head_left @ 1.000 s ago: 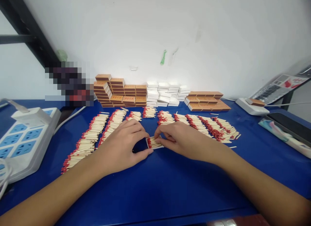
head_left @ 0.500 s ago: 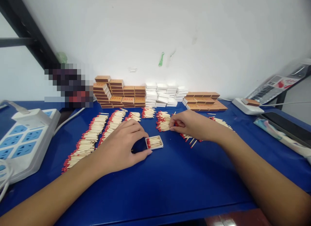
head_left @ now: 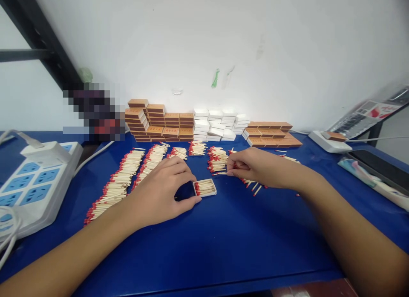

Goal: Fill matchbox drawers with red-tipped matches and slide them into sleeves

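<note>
The open tray (head_left: pixel 208 194) lies flat on the blue tabletop (head_left: pixel 204 241), short of the match rows, with bare surface running from it to the table's near edge; the left hand (head_left: pixel 166 190) holds its left end, thumb and forefinger parted across the corners, while its right end is unobstructed. Just beyond, the right hand (head_left: pixel 252 167) pinches narrowly on a match (head_left: pixel 220 174) at the near edge of a pile (head_left: pixel 217 158), a strip of blue between fingertips and tray
</note>
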The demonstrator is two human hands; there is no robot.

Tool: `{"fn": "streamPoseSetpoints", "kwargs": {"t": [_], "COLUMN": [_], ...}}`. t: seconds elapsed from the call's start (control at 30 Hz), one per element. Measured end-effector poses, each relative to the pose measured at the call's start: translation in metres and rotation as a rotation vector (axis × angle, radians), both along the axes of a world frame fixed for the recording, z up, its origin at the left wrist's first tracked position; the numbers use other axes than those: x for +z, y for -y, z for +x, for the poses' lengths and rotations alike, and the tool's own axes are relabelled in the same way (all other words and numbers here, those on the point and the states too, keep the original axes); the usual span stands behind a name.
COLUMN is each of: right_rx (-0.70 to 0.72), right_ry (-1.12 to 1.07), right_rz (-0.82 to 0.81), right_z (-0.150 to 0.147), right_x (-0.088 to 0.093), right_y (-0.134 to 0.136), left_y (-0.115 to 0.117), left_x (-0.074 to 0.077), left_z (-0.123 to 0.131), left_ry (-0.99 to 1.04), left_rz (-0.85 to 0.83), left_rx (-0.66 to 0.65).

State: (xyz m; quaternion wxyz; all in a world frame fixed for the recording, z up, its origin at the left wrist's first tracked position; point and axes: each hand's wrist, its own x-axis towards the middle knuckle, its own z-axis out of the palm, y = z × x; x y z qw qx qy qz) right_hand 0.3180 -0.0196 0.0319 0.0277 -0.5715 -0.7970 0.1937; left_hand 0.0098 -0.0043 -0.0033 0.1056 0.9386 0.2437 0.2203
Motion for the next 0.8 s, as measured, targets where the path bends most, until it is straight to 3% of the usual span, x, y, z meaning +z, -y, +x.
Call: {"fn": "streamPoseSetpoints", "kwargs": {"t": [0.27,0.8], "right_rx": [0.068,0.046], "right_ry": [-0.078,-0.112], "right_rz": [0.145,0.193], "right_z": [-0.015,-0.017], "right_x": [0.001,0.000], "right_y": [0.006,0.009], "left_y": [0.001,0.001], "left_x": [0.003,0.002], "left_z": [0.001,0.001], "left_ry": [0.007,0.021], "left_rz": [-0.004,0.004], "left_rx": [-0.007,-0.001]}}
